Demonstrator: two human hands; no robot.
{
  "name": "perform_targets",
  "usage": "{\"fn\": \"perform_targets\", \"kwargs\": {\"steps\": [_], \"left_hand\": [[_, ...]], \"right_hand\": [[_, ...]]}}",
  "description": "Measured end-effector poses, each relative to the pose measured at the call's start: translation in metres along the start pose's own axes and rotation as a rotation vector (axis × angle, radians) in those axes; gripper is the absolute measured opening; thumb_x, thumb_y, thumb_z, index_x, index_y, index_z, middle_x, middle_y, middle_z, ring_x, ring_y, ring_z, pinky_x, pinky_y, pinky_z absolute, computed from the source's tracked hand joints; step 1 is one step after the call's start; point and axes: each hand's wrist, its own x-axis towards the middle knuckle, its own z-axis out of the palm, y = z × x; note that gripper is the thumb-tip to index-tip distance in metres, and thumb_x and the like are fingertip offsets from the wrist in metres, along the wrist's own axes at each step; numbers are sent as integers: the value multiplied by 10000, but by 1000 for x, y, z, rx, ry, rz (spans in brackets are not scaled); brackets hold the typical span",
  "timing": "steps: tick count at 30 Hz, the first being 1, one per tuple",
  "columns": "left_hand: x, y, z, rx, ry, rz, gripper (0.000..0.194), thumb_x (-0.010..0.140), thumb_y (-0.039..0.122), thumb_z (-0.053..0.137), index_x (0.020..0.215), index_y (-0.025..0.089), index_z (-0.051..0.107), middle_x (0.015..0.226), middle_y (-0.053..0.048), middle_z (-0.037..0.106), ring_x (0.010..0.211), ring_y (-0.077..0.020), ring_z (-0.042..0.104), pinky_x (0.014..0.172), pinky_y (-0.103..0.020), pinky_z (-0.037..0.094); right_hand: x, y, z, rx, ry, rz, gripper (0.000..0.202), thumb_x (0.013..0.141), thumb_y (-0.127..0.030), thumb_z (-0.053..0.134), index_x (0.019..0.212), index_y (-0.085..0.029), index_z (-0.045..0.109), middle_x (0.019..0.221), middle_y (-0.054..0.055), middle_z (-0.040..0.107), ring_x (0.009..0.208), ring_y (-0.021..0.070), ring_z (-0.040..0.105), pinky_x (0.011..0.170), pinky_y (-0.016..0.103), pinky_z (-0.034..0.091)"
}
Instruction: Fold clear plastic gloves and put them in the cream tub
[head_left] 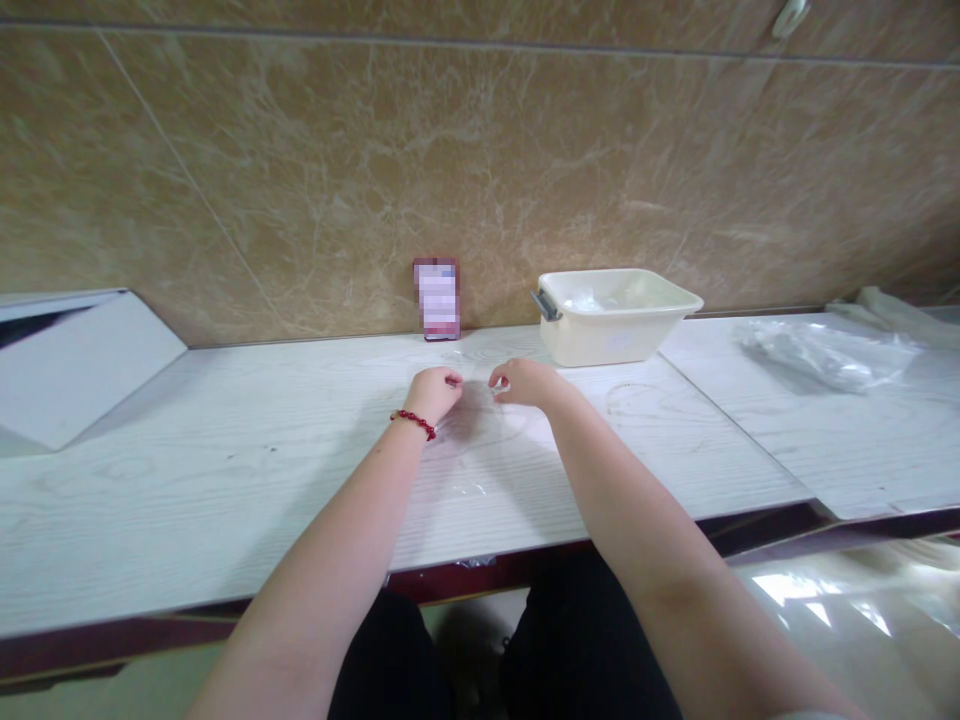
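My left hand (437, 391), with a red bead bracelet (414, 422) at the wrist, is over the white tabletop with its fingertips pinched together. Facing it across a small gap, my right hand (523, 384) is curled, thumb and forefinger bent towards each other. Thin clear plastic (469, 489) shows as faint glints below and between the hands. Its outline is hard to make out, and both hands seem to pinch it near its far edge. Just behind my right hand stands a cream plastic tub (622, 335) with a grey handle clip and some clear plastic inside.
A phone (439, 300) leans upright against the brown marbled wall (337, 180). On the right lies a crumpled clear plastic bag (832, 355), with pale cloth-like material (892, 315) behind it. A white angular box (90, 370) stands at the left. The table's dark front edge (480, 575) is close to my legs.
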Motion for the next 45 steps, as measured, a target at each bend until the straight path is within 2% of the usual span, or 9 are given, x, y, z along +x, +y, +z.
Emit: {"fn": "perform_targets", "kwargs": {"steps": [6, 26, 39, 45], "left_hand": [[-1, 2, 1, 27, -28, -1, 265, 620, 195, 519, 851, 150, 641, 856, -46, 649, 813, -162, 574, 779, -237, 418], [2, -2, 5, 141, -49, 62, 309, 643, 183, 486, 917, 144, 624, 911, -56, 639, 853, -163, 567, 804, -234, 405], [1, -1, 2, 179, -75, 60, 320, 670, 191, 471, 960, 165, 604, 957, -42, 625, 900, -156, 552, 830, -227, 389], [1, 0, -1, 244, -85, 97, 332, 681, 173, 440, 973, 142, 596, 974, -73, 611, 921, -174, 537, 831, -240, 384]], "right_hand": [[-3, -4, -2, -14, 11, -20, 319, 656, -364, 546, 957, -262, 563, 930, 13, 583, 800, 151, 532, 612, 217, 370], [-1, -4, 1, -6, -116, -9, 485, 596, -387, 603, 1061, -272, 528, 953, 20, 590, 819, 168, 541, 627, 219, 374], [-3, -9, -3, 0, -131, 33, 432, 643, -358, 570, 1068, -291, 529, 953, 4, 594, 828, 160, 540, 625, 212, 376], [-4, -8, -3, -5, -121, 10, 457, 623, -378, 587, 1065, -277, 531, 953, 9, 592, 824, 160, 541, 627, 209, 375]]}}
